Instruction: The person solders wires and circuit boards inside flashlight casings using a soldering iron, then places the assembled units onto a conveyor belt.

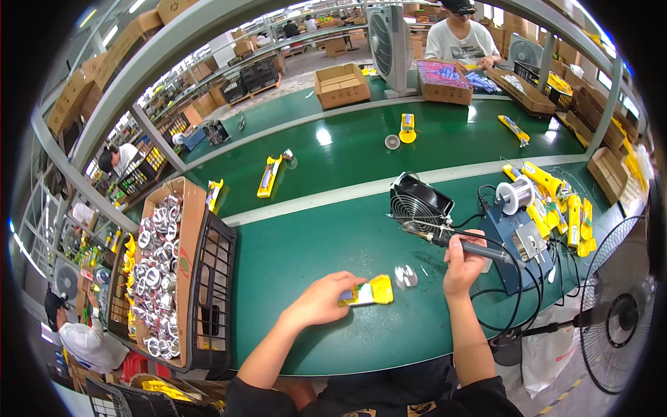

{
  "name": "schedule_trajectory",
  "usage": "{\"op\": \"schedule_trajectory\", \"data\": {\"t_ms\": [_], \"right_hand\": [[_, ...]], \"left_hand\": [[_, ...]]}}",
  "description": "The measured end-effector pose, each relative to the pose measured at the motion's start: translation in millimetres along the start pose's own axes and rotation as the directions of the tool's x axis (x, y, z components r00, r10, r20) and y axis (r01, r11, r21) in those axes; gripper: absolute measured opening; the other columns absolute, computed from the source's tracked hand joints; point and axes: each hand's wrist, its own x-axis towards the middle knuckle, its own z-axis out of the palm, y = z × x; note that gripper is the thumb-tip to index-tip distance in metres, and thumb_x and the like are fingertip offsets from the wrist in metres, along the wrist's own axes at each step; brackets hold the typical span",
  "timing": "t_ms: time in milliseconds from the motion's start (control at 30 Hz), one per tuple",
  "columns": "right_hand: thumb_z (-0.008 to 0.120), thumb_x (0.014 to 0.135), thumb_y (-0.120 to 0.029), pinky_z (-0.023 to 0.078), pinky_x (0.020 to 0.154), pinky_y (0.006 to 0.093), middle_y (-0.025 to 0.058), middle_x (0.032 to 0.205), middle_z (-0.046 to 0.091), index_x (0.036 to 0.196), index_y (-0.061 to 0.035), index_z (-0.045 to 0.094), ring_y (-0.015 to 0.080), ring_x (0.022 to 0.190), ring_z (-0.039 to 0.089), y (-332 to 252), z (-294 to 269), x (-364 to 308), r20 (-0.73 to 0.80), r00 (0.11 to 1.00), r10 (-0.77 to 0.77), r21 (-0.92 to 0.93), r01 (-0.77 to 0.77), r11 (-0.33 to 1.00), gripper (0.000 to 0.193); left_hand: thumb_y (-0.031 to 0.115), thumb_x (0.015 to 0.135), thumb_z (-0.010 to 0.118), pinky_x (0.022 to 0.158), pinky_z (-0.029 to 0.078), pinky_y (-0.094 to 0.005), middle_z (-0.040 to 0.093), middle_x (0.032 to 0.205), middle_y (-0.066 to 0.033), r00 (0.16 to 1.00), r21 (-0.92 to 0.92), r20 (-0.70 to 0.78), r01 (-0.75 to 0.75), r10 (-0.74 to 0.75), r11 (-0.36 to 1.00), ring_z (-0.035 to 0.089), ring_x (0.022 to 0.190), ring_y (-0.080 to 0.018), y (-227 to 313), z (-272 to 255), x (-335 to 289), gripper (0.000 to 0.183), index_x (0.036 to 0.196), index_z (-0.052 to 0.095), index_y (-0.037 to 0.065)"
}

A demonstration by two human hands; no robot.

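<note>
On the green bench my left hand (323, 299) grips a yellow flashlight housing (379, 290) lying flat, its fingers closed over the end that shows something blue and white. Just right of the housing lies a small shiny, clear-looking piece (406, 277), perhaps a reflector or lens. My right hand (460, 264) is wrapped round a soldering iron (479, 249). The iron points left, its tip in front of a small black fan (420, 201). Dark cables run from it to a blue stand (507, 260) bearing a metal box (529, 241) and a spool of solder wire (515, 195).
At left, a crate (221, 292) stands beside a carton (189, 250) of silver reflectors. Several yellow flashlights (573, 219) are heaped right of the spool. A strip (333, 201) divides off the belt, carrying spaced flashlights (269, 177). A floor fan (625, 313) is at right; a co-worker (462, 42) sits opposite.
</note>
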Motion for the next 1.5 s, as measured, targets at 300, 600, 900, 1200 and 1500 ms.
{"op": "schedule_trajectory", "data": {"t_ms": [300, 600, 900, 1200, 1500], "right_hand": [[0.053, 0.080, -0.006, 0.032, 0.038, 0.0182, 0.0009, 0.064, 0.043, 0.086, -0.0059, 0.040, 0.0050, 0.042, 0.037, 9.2, 3.5, -4.9, 0.045, 0.958, 0.282, 0.069, -0.284, 0.956, 0.014], [0.051, 0.080, -0.008, 0.030, 0.037, 0.0192, 0.0009, 0.065, 0.043, 0.086, -0.0053, 0.038, 0.0058, 0.043, 0.036, 12.5, 0.4, -3.5, 0.092, 0.977, 0.194, -0.048, -0.190, 0.981, 0.014], [0.049, 0.081, -0.011, 0.024, 0.035, 0.0173, -0.0006, 0.053, 0.039, 0.083, -0.0052, 0.041, 0.0039, 0.038, 0.033, 11.0, 3.3, -3.0, 0.145, 0.966, 0.213, -0.020, -0.213, 0.977, 0.010], [0.048, 0.078, -0.012, 0.022, 0.031, 0.0151, -0.0005, 0.050, 0.037, 0.080, -0.0039, 0.036, 0.0031, 0.034, 0.032, 1.8, 3.9, -0.3, 0.360, 0.850, 0.385, 0.057, -0.432, 0.900, 0.014], [0.057, 0.068, -0.014, 0.025, 0.033, 0.0159, 0.0019, 0.053, 0.042, 0.072, -0.0022, 0.041, 0.0032, 0.035, 0.031, 0.3, 8.7, -10.5, 0.432, 0.767, 0.474, -0.148, -0.458, 0.876, 0.021]], "left_hand": [[0.014, 0.073, 0.060, 0.073, 0.043, -0.0318, 0.059, 0.092, -0.0100, 0.938, -0.219, -0.259, -0.289, 0.230, 0.932, 0.054, 0.083, -0.0230, -23.4, 15.6, -7.0, 0.027, 0.099, 0.060, 0.006], [0.013, 0.071, 0.062, 0.069, 0.039, -0.0298, 0.060, 0.067, -0.0005, 0.812, -0.187, -0.576, -0.247, 0.097, 0.951, 0.054, 0.067, -0.0171, -23.7, 35.8, -9.4, 0.005, 0.075, 0.063, 0.010], [0.009, 0.065, 0.065, 0.066, 0.036, -0.0300, 0.056, 0.066, 0.0029, 0.757, -0.123, -0.634, -0.304, 0.161, 0.945, 0.051, 0.063, -0.0152, -26.7, 41.1, -10.5, 0.008, 0.070, 0.061, 0.013], [0.008, 0.057, 0.066, 0.068, 0.041, -0.0304, 0.053, 0.089, -0.0009, 0.833, -0.142, -0.511, -0.324, 0.211, 0.935, 0.053, 0.074, -0.0149, -30.0, 32.7, -9.3, 0.010, 0.061, 0.057, 0.010], [0.000, 0.054, 0.062, 0.062, 0.048, -0.0268, 0.054, 0.091, -0.0067, 0.907, -0.220, -0.390, -0.262, 0.162, 0.939, 0.056, 0.075, -0.0181, -27.5, 31.4, -7.1, 0.010, 0.060, 0.055, 0.003]]}}
